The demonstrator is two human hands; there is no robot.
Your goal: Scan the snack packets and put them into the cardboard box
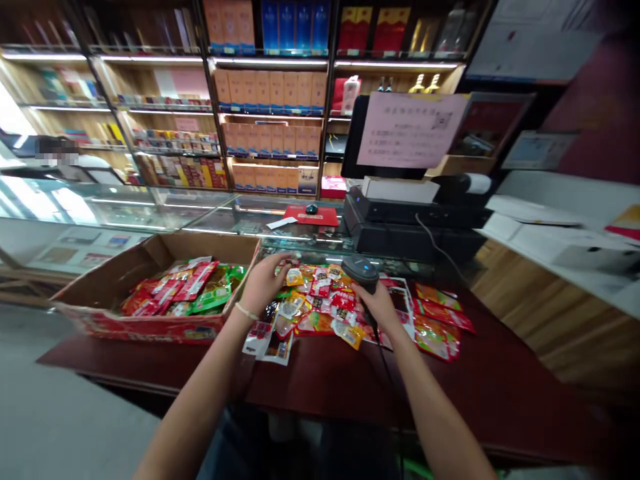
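My right hand (379,303) is wrapped round the handle of a black barcode scanner (360,269), its head pointing away over a pile of snack packets (325,300). From the scanner a dark cable runs down past my wrist. At the left end of the pile is my left hand (265,281), with a pale band on the wrist. Its fingers are bent and a little apart, and I see nothing held between them. Beside that hand stands an open cardboard box (150,327) with red and green packets (193,287) inside.
More packets (437,327) lie right of the pile on the dark red counter (320,373). Behind are a glass case (210,217), a mouse (311,209) on a red mat, and a monitor bearing a pink paper sheet (407,130). A person (65,160) is at the far left.
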